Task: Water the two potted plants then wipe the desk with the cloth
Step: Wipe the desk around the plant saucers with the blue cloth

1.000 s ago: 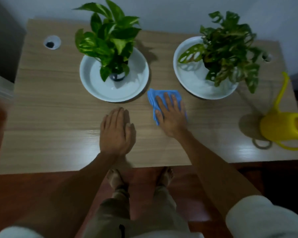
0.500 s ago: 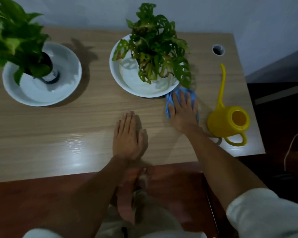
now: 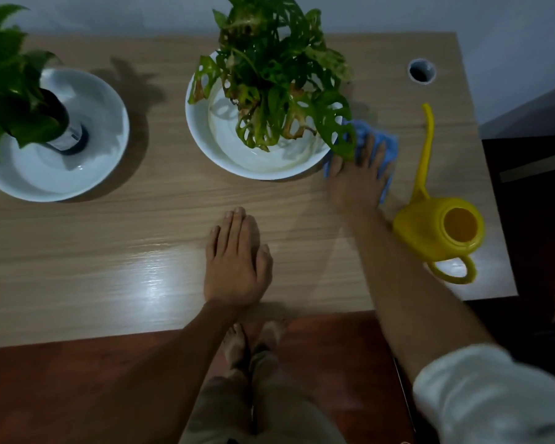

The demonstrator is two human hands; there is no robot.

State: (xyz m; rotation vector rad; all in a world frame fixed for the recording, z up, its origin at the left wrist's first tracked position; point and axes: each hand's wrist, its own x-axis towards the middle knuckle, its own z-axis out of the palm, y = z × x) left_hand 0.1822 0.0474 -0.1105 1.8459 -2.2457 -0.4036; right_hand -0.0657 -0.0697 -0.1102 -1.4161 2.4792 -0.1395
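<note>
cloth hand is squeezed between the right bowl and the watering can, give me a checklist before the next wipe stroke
1. Right hand flat on the blue cloth: ok.
2. Cloth spread flat under the palm: cannot tell, mostly covered.
3. Room to the yellow watering can: not ok, the forearm runs right beside it; a wide stroke may knock it.
4. Room to the right plant's white bowl: not ok, the cloth sits at its rim and a leaf overhangs the fingers.
5. Left hand braced flat on the desk, out of the way: ok.
6. Water left in the can: cannot tell.
</note>
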